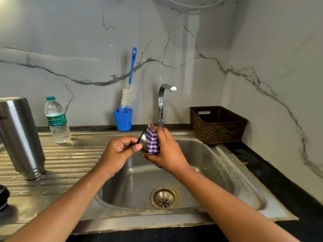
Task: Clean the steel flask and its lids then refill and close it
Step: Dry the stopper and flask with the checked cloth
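Nearest us, the sink (227, 175) is sitting under our forearms with its drain (164, 198) showing between them. At the far left edge a black round piece (3, 196) is resting on the drainboard (73, 156), cut off by the frame, so we can't tell what it is. Above the basin we're holding the steel cap (142, 143) in both hands. Our left hand (120, 151) is pinching its rim between the thumb and curled fingers. Our right hand (168, 154) is gripping a purple checked cloth (153, 142), fingers curled round it and pressing it against the cap's side. The steel flask (21, 133) is standing mouth down on the drainboard, well left of the hands and untouched. Behind it a plastic water bottle (57, 119) with a green cap is standing upright. Further back, a blue cup (123, 120) is holding a bottle brush (131, 74), bristles down and its blue handle leaning on the marble wall. The tap (162, 103) is standing just behind the hands, and no water is running. A brown woven basket (218, 124) is sitting in the right corner on the black counter.
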Action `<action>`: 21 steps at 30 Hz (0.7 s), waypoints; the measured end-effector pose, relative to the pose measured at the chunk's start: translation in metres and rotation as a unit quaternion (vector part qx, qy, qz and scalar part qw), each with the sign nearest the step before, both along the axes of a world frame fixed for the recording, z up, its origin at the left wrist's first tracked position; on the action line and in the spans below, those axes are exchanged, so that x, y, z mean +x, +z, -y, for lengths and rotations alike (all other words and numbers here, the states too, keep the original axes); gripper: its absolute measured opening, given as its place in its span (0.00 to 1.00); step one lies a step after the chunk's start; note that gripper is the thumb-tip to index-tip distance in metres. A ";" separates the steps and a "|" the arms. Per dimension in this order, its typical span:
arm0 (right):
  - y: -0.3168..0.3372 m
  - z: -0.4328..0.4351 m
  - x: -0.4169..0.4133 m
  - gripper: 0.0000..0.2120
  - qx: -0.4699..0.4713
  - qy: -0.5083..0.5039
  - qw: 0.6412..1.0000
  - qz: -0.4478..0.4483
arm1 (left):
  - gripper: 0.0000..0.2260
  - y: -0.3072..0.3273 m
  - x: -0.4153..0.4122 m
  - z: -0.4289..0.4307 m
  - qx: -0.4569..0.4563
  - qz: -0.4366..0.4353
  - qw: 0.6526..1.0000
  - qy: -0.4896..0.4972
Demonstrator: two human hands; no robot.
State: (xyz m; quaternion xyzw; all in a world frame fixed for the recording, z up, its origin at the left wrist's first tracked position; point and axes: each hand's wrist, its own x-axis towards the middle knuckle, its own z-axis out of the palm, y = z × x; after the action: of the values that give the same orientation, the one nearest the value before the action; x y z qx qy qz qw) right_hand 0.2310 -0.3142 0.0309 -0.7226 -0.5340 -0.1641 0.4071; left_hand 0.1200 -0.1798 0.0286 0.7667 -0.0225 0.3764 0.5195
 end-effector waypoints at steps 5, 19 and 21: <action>0.003 0.006 0.015 0.33 -0.019 0.255 0.793 -0.553 | 0.09 -0.006 0.004 -0.002 0.030 0.000 0.999 0.016; -0.001 0.000 0.023 0.42 -0.012 0.256 0.722 -0.643 | 0.15 -0.004 0.001 0.001 0.365 0.038 0.922 0.119; -0.001 0.007 0.027 0.40 -0.019 0.269 0.712 -0.648 | 0.13 -0.005 0.003 -0.003 0.400 0.044 0.909 0.107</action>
State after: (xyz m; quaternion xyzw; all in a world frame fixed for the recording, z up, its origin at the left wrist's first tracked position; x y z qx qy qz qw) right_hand 0.2581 -0.3210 0.0300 -0.4851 -0.3140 0.4707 0.6668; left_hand 0.1227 -0.1769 0.0238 0.8907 -0.1119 0.4226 0.1247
